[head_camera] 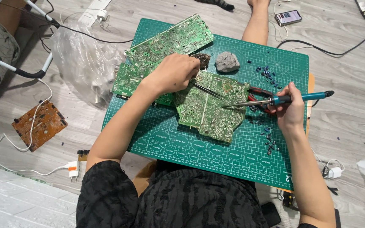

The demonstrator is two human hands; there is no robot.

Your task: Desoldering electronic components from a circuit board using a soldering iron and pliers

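Green rectangular printed circuit board [211, 105] lying solder-side up at centre of green gridded cutting mat [233, 160]. Left hand [172, 72] closing around thin metal tweezers [205, 89], tips touching board. Right hand [290, 110] gripping blue-handled soldering iron [275, 100], tip contacting board edge. Grey sponge lump [227, 61] sitting beyond board.

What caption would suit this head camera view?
Left hand holds tweezers and right hand a soldering iron over a green circuit board.
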